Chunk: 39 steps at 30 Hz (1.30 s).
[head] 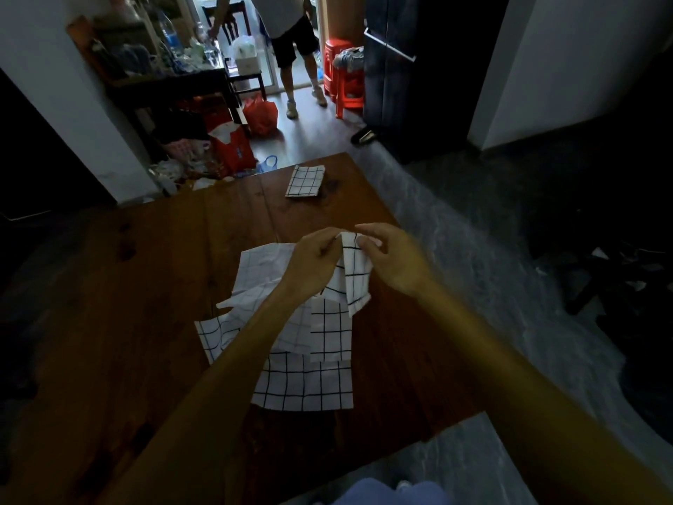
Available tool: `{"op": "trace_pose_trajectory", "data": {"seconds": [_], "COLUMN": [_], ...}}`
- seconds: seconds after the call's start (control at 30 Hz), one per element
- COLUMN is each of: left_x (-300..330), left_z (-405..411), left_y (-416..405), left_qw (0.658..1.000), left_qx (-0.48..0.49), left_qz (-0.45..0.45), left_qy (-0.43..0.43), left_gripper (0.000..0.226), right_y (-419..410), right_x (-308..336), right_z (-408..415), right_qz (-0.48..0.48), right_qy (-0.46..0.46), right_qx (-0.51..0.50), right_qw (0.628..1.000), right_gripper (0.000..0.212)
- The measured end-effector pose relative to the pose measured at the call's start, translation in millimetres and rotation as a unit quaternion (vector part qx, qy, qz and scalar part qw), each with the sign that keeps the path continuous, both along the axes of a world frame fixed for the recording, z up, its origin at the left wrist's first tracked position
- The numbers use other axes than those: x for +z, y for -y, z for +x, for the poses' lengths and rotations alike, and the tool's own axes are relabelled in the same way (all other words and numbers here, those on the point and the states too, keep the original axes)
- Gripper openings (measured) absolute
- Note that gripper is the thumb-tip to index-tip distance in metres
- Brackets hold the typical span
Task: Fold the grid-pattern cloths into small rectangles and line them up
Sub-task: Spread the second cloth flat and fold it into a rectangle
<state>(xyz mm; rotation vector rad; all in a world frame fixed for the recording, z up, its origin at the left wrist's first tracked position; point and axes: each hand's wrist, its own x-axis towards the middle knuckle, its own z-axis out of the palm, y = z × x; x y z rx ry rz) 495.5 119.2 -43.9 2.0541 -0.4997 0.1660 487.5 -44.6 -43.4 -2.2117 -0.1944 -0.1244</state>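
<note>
I see both of my bare hands raised together over the middle of a dark reddish-brown wooden tabletop. My left hand has its fingers curled, pinching the top edge of a white cloth with a thin black grid pattern. My right hand pinches the same top edge just beside it, thumb and fingers closed on the fabric. The held cloth hangs down between the two hands, creased lengthwise, its lower end reaching a loose pile of more white grid-pattern cloths.

That pile lies unfolded and overlapping on the tabletop under my forearms, spreading from the middle toward the near edge. Some pieces show the bold black grid; others show a fainter grid.

Near the far edge of the tabletop, well apart from the pile, a single grid-pattern cloth folded into a small rectangle lies flat.

I can read no writing or labels anywhere.

The tabletop stands on grey marbled floor tiles, in a dim room. Beyond its far edge, the floor turns to dark wood boards. There a second person in dark shorts and white shoes stands by a bright doorway. Red plastic stools stand stacked beside a tall dark cabinet. A cluttered dark side table and red bags stand at the far left.
</note>
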Motion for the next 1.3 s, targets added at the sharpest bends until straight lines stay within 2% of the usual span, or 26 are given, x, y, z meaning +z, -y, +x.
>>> {"op": "trace_pose_trajectory", "data": {"seconds": [0.17,0.33,0.47,0.67,0.83,1.0,1.3], "left_x": [7,12,13,16,13,16,16], "left_z": [-6,-4,-2,3,1,3,13], "left_y": [0,1,2,-2,-1,-4,-15], "left_qw": [0.996,0.997,0.996,0.989,0.987,0.980,0.974], "left_qx": [0.029,0.058,0.053,0.143,0.155,0.193,0.224], "left_qz": [-0.040,0.035,0.037,-0.025,-0.015,-0.049,-0.012], "left_qy": [-0.069,0.028,0.059,0.041,0.041,0.026,0.041], "left_gripper": [0.032,0.010,0.015,0.013,0.014,0.019,0.021], "right_y": [1,1,0,3,8,17,26], "right_x": [-2,-3,-1,-6,-17,-21,-33], "right_z": [1,-2,-3,-6,-11,-11,-14], "right_qz": [0.006,0.030,0.067,0.044,0.035,0.026,0.021], "right_qy": [0.000,0.004,0.026,0.015,0.002,0.006,-0.020], "right_qx": [-0.005,0.001,0.022,-0.007,-0.009,-0.015,-0.023], "right_qw": [1.000,1.000,0.997,0.999,0.999,1.000,0.999], "right_gripper": [0.018,0.015,0.015,0.016,0.016,0.015,0.016]}}
